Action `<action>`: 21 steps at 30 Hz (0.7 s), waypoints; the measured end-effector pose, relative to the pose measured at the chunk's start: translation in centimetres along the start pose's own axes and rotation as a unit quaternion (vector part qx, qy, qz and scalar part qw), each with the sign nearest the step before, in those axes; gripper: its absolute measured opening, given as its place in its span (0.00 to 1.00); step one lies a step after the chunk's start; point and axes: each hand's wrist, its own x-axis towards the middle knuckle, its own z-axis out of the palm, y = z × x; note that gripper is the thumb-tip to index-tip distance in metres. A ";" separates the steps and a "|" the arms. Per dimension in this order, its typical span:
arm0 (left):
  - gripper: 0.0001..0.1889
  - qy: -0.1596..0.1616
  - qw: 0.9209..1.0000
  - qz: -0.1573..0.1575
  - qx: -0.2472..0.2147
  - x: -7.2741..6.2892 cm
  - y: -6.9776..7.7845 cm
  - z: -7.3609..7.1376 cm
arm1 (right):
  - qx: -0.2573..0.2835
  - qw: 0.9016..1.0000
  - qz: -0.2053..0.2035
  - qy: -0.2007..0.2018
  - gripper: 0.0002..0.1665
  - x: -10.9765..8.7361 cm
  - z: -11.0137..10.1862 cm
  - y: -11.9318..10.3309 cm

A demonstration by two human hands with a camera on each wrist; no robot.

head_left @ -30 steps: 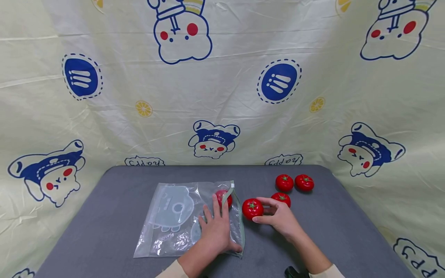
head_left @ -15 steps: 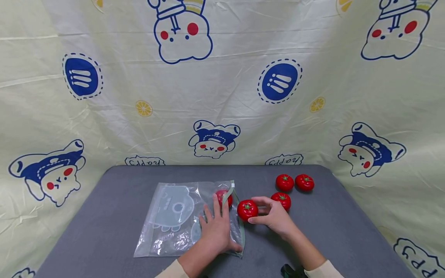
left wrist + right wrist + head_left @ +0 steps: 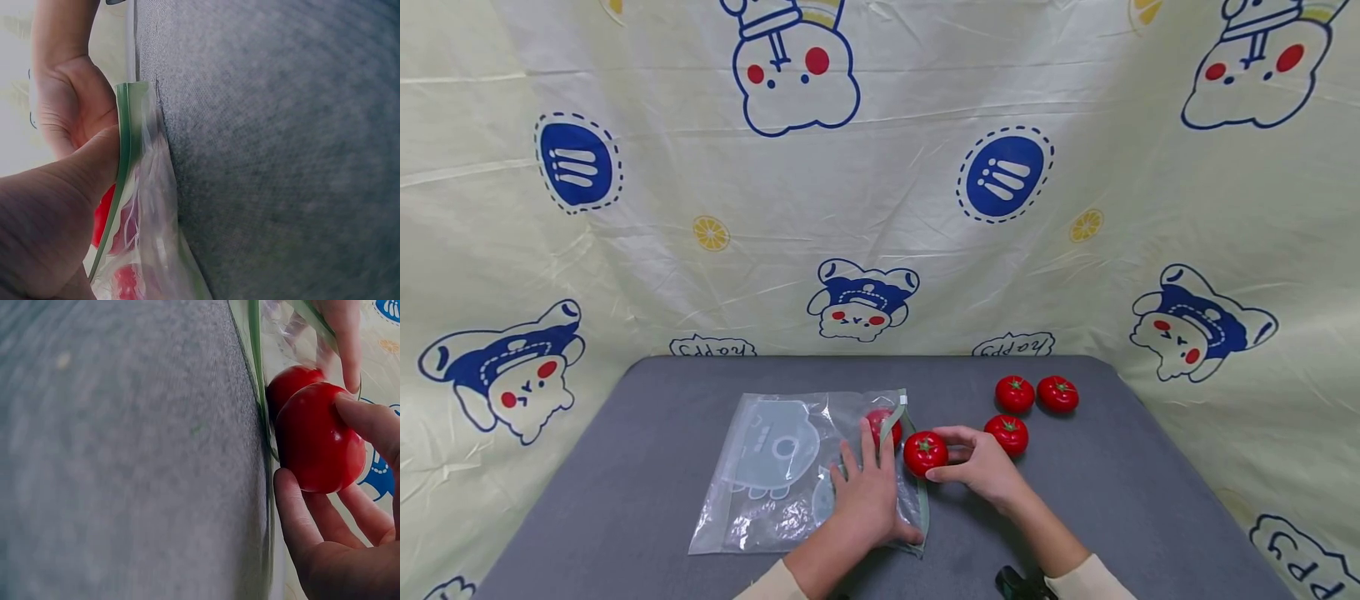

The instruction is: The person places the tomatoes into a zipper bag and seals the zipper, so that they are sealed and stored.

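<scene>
A clear zip bag (image 3: 730, 500) with a green-edged mouth lies flat, one red tomato (image 3: 880, 423) inside near its opening. Spread over the bag beside that mouth is my left hand (image 3: 868, 504), fingers straight; in the left wrist view its thumb lies along the green zip edge (image 3: 128, 137). My right hand (image 3: 981, 467) holds a second tomato (image 3: 925, 454) between thumb and fingers, right at the bag's mouth. From the right wrist, this held tomato (image 3: 320, 440) partly covers the bagged tomato (image 3: 290, 384), with green zip strips around them.
Three more tomatoes sit to the right on the grey table (image 3: 625, 467): a near tomato (image 3: 1007, 435), a back tomato (image 3: 1015, 393) and a far-right tomato (image 3: 1057, 394). A dark object (image 3: 1018, 583) shows by the right sleeve. A printed curtain (image 3: 880, 192) hangs behind.
The right hand has moved left with its tomato, from beside the bag to over the mouth's edge. My left hand and the bag have stayed in place.
</scene>
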 end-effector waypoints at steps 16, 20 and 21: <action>0.74 -0.006 1.000 0.004 -0.010 0.1 -0.1 0.1 | -0.029 0.999 0.001 0.025 0.37 0.7 1.0 0.1; 0.74 -0.004 1.000 0.005 -0.011 0.0 -0.1 0.1 | -0.029 0.999 0.002 0.031 0.36 0.7 1.1 0.1; 0.74 -0.004 1.000 0.005 -0.012 0.0 -0.1 0.1 | -0.027 0.999 0.004 0.034 0.35 0.7 1.1 0.0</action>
